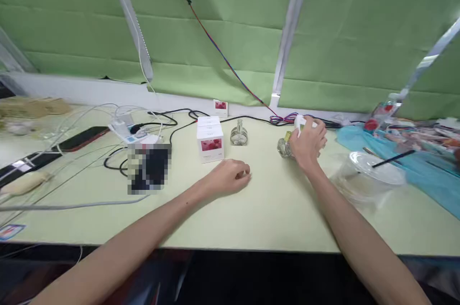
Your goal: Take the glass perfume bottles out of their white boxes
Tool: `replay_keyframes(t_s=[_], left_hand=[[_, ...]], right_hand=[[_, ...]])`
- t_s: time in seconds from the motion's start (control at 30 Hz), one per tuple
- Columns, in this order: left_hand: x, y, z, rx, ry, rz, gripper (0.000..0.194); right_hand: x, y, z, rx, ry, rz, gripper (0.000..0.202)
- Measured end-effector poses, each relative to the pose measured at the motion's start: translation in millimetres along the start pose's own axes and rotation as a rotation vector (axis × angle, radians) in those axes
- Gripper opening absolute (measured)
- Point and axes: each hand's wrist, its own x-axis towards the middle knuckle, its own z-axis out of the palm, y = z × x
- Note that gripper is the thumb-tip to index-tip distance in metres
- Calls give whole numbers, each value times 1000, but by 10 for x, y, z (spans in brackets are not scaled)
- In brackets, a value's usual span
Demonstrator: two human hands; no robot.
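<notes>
My left hand (pixel 232 176) rests on the pale green table with its fingers curled and nothing visible in them. Just behind it stand white boxes (pixel 212 147) in a row, the front one with a pink-red picture. A clear glass bottle (pixel 239 135) stands upright to the right of the boxes. Farther right, my right hand (pixel 309 139) is wrapped round a white item (pixel 299 123), partly hidden by the fingers. Beside that hand is a second glass bottle (pixel 283 146) with a yellowish neck; whether the hand touches it is unclear.
A lidded plastic cup (pixel 373 175) with a black straw stands right of my right forearm, near blue plastic (pixel 424 185). Cables and a power strip (pixel 138 138) lie left. A small white card (pixel 220 108) leans at the back edge.
</notes>
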Motion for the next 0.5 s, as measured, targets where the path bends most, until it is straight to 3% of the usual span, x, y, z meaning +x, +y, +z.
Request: replay_keyframes(t_s=[0.33,0.5], left_hand=[[14,-20,7,21,16,48,20],[17,-32,9,23,14,55,21]], right_hand=[[-86,-144,-24,251,89,-311,39],[-193,-256,-31,398,-1,-458,37]])
